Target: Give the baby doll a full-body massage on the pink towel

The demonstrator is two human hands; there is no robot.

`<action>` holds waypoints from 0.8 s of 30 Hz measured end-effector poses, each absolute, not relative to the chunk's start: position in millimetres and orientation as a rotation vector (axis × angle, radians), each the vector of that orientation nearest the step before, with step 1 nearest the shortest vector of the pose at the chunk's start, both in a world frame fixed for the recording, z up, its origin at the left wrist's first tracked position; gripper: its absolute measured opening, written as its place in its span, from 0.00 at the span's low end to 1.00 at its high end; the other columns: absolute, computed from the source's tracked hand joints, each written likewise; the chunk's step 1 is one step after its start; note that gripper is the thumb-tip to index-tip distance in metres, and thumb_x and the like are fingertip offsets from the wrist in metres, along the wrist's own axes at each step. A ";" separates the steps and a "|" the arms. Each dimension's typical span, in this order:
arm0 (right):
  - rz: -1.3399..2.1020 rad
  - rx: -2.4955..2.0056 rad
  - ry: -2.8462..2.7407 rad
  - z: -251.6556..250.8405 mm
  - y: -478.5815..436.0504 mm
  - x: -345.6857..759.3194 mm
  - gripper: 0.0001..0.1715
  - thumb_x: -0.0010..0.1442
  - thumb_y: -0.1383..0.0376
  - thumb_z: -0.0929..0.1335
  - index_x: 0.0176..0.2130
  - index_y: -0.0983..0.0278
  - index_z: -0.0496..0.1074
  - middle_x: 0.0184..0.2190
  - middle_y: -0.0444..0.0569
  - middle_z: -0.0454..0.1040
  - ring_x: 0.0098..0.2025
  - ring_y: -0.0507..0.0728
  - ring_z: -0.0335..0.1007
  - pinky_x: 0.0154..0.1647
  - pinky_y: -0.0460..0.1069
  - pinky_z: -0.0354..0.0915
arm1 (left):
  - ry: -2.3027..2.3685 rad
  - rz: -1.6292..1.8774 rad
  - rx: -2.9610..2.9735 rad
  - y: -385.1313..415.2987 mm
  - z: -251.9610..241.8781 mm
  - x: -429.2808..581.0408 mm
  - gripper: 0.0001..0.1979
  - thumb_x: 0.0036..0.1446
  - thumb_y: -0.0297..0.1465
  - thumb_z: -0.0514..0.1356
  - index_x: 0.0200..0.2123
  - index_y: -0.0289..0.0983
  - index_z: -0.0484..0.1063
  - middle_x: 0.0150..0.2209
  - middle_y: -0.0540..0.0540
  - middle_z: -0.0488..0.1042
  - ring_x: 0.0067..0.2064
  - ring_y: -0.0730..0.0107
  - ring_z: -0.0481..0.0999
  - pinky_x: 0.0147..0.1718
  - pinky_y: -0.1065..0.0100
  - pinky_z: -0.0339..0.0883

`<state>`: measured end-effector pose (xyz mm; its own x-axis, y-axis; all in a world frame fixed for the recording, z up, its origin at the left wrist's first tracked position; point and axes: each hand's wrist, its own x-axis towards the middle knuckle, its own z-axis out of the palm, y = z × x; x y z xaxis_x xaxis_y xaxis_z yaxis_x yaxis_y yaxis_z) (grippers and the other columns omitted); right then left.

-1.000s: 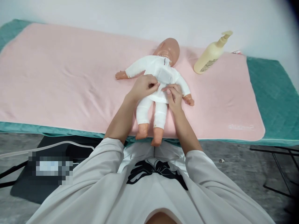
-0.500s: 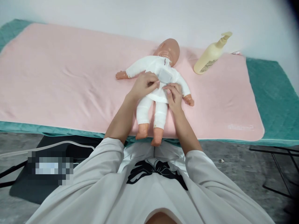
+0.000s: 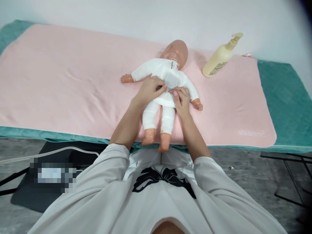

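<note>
A doll [image 3: 175, 52] lies on its back with its feet toward me, dressed in a white long-sleeved top [image 3: 148, 69] and white leggings [image 3: 149, 118]. A pale grey rectangular patch [image 3: 172, 79] shows on its chest. Just below the patch, my left hand [image 3: 151, 90] is closed in a pinch at the front of the top. Close beside it, on the doll's other side, my right hand [image 3: 182, 99] also has its fingertips pressed together on the top's fabric. The exact bit of cloth between my fingertips is too small to make out.
Beneath the doll is a pink mat [image 3: 80, 74] over a green padded table cover [image 3: 285, 100]. A cream pump bottle [image 3: 216, 61] stands to the right of the doll, near the white wall. Under the table are a black chair [image 3: 29, 198] at left and black metal legs [image 3: 290, 178] at right.
The hands stay at the same spot, with the right fingertips shifted slightly left toward the left hand. The grey patch looks a little shifted. The doll and bottle stay in place.
</note>
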<state>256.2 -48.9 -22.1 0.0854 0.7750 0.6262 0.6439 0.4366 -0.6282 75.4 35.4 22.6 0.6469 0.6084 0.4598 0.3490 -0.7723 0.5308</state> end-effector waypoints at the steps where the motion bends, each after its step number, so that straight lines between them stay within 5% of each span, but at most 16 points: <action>1: 0.157 -1.264 -1.614 -22.1 -48.9 256.1 0.29 0.72 0.47 0.57 0.40 0.57 0.80 0.40 0.49 0.77 0.47 0.60 0.72 0.56 0.61 0.67 | 0.758 0.899 2.471 35.3 22.6 75.4 0.18 0.68 0.40 0.52 0.30 0.39 0.74 0.32 0.46 0.78 0.39 0.61 0.76 0.53 0.53 0.65; 7: 0.090 -1.233 -1.559 -21.7 -52.4 256.1 0.25 0.72 0.51 0.59 0.43 0.57 0.80 0.42 0.50 0.77 0.50 0.60 0.72 0.57 0.60 0.67 | 0.713 0.998 2.417 34.7 19.7 76.2 0.20 0.70 0.43 0.50 0.33 0.40 0.75 0.35 0.45 0.79 0.43 0.61 0.77 0.53 0.53 0.68; 14: 0.072 -1.213 -1.558 -23.6 -50.5 259.8 0.24 0.72 0.51 0.58 0.51 0.58 0.76 0.56 0.50 0.74 0.62 0.60 0.67 0.67 0.61 0.61 | 0.715 1.095 2.416 35.4 20.3 76.5 0.22 0.70 0.48 0.48 0.40 0.41 0.76 0.52 0.42 0.78 0.56 0.57 0.75 0.59 0.50 0.66; 24: 0.163 -1.262 -1.568 -23.8 -45.6 259.9 0.26 0.73 0.51 0.57 0.55 0.59 0.74 0.57 0.51 0.76 0.62 0.59 0.68 0.68 0.61 0.62 | 0.765 0.960 2.474 33.2 22.4 78.7 0.17 0.70 0.41 0.50 0.44 0.39 0.75 0.54 0.41 0.77 0.57 0.56 0.74 0.60 0.51 0.63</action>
<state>259.9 -45.6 -23.8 0.1265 0.7681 0.6277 0.6228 0.4310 -0.6529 78.7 33.2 22.4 0.6191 0.6075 0.4977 0.3495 -0.7806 0.5181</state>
